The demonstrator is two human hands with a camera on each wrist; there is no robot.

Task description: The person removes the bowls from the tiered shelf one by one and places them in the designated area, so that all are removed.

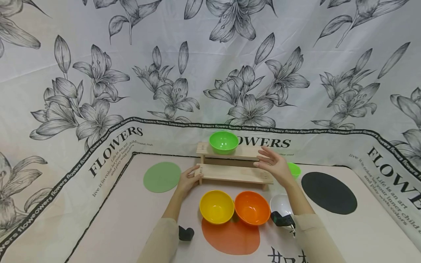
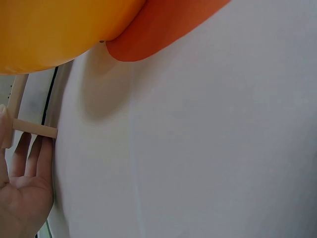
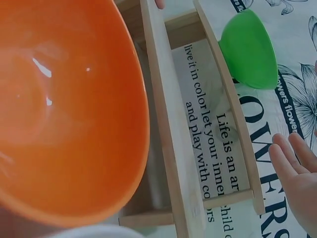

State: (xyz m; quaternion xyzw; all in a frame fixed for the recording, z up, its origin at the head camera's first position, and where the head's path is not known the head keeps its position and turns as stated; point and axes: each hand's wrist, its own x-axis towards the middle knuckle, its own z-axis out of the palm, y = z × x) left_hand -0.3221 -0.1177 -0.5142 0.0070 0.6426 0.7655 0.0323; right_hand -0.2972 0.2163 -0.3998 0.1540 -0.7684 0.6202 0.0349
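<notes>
A two-step wooden shelf (image 1: 233, 172) stands near the back wall. At its left end my left hand (image 1: 188, 180) holds the lower step, the thumb over the board and the fingers (image 2: 43, 158) against the side piece. A bright green bowl (image 1: 223, 142) sits upright on the left part of the top step. My right hand (image 1: 276, 166) hovers by the right end of the shelf with its fingers extended and nothing held. In front of the shelf, a yellow bowl (image 1: 217, 207) and an orange bowl (image 1: 252, 208) stand side by side.
A white bowl (image 1: 279, 204) is partly hidden behind my right forearm. Another green bowl (image 1: 294, 170) shows beyond the right wrist. Flat coloured circles mark the cloth: green (image 1: 162, 177) at left, black (image 1: 329, 192) at right, orange-red (image 1: 230, 241) in front. A flower-printed cloth wall rises behind.
</notes>
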